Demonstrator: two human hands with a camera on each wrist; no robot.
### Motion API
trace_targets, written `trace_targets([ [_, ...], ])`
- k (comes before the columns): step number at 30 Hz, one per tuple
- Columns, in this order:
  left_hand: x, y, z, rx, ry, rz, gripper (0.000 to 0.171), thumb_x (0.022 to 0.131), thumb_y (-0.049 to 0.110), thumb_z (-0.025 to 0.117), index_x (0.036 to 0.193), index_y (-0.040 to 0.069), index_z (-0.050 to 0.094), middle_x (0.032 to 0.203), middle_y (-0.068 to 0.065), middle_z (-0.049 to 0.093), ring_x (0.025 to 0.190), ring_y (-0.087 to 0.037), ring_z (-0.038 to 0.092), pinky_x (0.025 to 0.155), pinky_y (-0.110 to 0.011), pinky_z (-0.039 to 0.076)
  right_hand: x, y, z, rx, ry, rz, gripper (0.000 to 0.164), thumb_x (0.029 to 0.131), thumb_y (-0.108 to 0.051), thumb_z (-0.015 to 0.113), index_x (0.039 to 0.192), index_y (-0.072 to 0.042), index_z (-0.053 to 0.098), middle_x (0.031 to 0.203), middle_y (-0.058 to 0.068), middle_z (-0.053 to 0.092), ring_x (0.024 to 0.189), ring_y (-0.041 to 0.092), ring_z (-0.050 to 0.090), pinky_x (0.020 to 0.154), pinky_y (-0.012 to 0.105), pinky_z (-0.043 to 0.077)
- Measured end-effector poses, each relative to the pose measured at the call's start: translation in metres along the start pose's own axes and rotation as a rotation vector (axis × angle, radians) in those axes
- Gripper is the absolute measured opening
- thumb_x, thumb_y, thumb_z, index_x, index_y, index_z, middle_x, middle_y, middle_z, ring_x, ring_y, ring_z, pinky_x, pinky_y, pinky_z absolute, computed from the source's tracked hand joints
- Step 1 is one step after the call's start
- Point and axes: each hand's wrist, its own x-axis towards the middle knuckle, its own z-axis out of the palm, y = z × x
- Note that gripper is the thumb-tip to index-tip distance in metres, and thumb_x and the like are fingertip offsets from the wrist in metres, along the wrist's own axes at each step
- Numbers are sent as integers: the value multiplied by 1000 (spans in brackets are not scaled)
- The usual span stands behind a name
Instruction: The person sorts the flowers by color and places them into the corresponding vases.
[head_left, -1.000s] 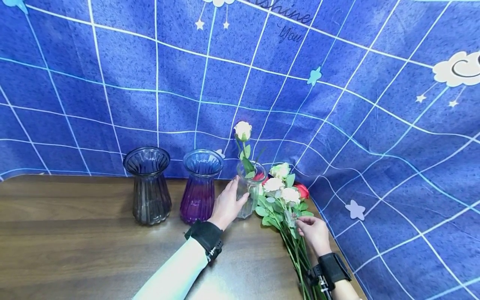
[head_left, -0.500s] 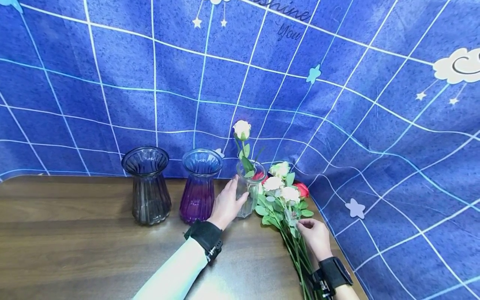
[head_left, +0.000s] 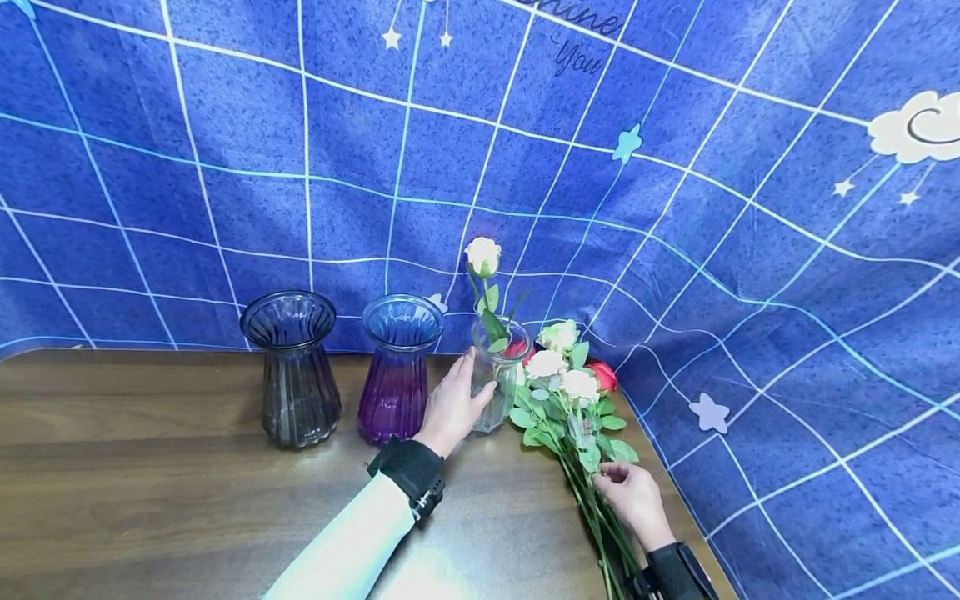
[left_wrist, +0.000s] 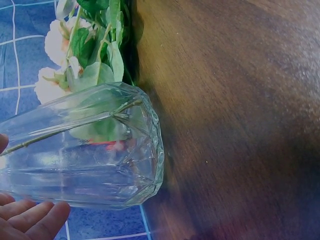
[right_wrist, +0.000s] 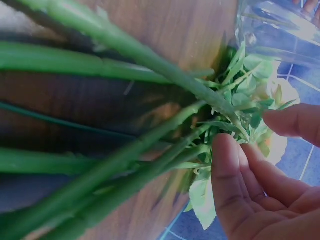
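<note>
The flower stem (right_wrist: pixel 200 90) should be light and a bit bendy — best pinched just under the leaves. The right hand (head_left: pixel 633 500) pinches it between bent fingers and thumb, beside the flower bunch (head_left: pixel 553 410) on the surface (head_left: pixel 150 500). The left hand (head_left: pixel 453 408) rests, fingers nearly straight, against the clear vase (head_left: pixel 491 408) — probably slippery and breakable.

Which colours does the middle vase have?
Blue at the flared top, purple below; the middle vase shows best in the head view.
</note>
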Motion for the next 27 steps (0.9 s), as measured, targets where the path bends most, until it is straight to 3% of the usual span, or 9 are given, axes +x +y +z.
trace_targets([
  [11, 0, 0, 0, -12, 0, -3, 65, 89, 32, 62, 141, 2, 39, 140, -17, 47, 123, -31, 51, 100, -43, 44, -4, 5, 6, 104, -61, 62, 27, 75, -14, 72, 92, 7, 67, 72, 3, 66, 53, 11, 58, 51, 24, 48],
  [21, 1, 0, 0, -19, -9, -26, 66, 89, 33, 62, 142, 3, 37, 142, -15, 46, 123, -32, 51, 100, -43, 44, -4, 7, 12, 150, -68, 51, 13, 75, -4, 69, 82, 6, 65, 61, 0, 59, 51, 10, 56, 49, 21, 47],
  [27, -1, 2, 1, -11, -8, -19, 65, 89, 31, 62, 142, 2, 38, 141, -17, 46, 122, -32, 52, 99, -44, 44, -4, 7, 12, 137, -67, 30, 15, 75, -5, 69, 83, 8, 65, 62, 0, 61, 50, 10, 57, 49, 21, 48],
])
